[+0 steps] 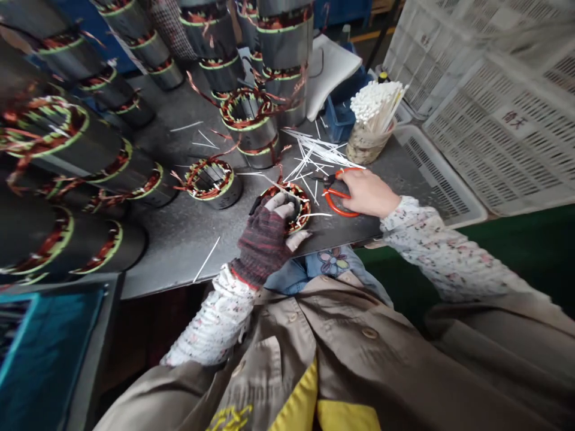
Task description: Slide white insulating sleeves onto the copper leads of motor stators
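Observation:
My left hand (pixel 267 236), in a dark knitted glove with bare fingertips, grips a motor stator (pixel 306 211) with copper windings near the table's front edge. Its fingers reach over the rim and partly hide the core. A white tie string trails from the stator's right side. To the right, my bare right hand (pixel 372 194) has its fingers curled on the orange-red handles of a pair of scissors (pixel 332 206). The dark blades point left, towards loose white sticks (pixel 314 149) strewn on the table. Another small stator (pixel 215 182) stands left of the gloved hand.
Stacked stators (pixel 283 54) stand at the back and left, with copper leads sticking out. A cup (pixel 369 143) full of white sticks is at the right, by a blue bin (pixel 339 117). White plastic crates (pixel 503 126) line the right side.

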The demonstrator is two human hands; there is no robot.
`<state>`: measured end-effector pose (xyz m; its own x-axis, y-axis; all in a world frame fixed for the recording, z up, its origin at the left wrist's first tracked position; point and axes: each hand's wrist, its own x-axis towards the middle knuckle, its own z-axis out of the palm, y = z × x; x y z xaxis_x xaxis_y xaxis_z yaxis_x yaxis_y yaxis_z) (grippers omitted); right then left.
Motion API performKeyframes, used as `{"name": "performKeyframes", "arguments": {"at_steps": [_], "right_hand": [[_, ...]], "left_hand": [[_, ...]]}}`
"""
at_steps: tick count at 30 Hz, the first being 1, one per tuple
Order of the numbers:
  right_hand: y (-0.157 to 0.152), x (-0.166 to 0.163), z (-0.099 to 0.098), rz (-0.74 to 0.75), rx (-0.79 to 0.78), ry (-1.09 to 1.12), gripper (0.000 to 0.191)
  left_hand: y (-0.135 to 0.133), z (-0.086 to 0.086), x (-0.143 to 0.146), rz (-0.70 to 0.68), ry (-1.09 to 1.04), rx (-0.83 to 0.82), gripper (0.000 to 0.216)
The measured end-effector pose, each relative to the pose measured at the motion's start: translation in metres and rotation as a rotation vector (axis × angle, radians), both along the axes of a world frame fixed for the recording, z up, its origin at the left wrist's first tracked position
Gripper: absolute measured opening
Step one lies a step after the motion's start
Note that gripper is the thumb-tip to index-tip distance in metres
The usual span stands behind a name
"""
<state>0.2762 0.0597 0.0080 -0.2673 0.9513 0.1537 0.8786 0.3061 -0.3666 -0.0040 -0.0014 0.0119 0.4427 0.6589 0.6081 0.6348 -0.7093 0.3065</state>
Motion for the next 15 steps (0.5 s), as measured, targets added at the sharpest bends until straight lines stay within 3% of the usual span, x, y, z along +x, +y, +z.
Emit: {"name": "performKeyframes", "arguments": {"at_steps": [3,6,12,15], "right_hand": [[0.015,0.018,0.002,0.004,-0.146,-0.352,0.064],[0.014,0.013,0.011,-0.008,-0.136,-0.496,0.066],[-0.009,-0.008,0.028,0.203,0.054,-0.31,0.054],[-0.009,-0.026,0.039,0.268,0.149,-0.38,0.054]], "left_hand": [[0.003,0.001,0.0,-0.003,0.217,0.059,0.044],[0.008,0.007,-0.007,-0.044,0.326,0.019,0.039],[0.013,0.021,-0.025,-0.222,0.305,-0.045,0.035],[0.014,0.022,-0.027,-0.234,0.318,-0.062,0.035]]}}
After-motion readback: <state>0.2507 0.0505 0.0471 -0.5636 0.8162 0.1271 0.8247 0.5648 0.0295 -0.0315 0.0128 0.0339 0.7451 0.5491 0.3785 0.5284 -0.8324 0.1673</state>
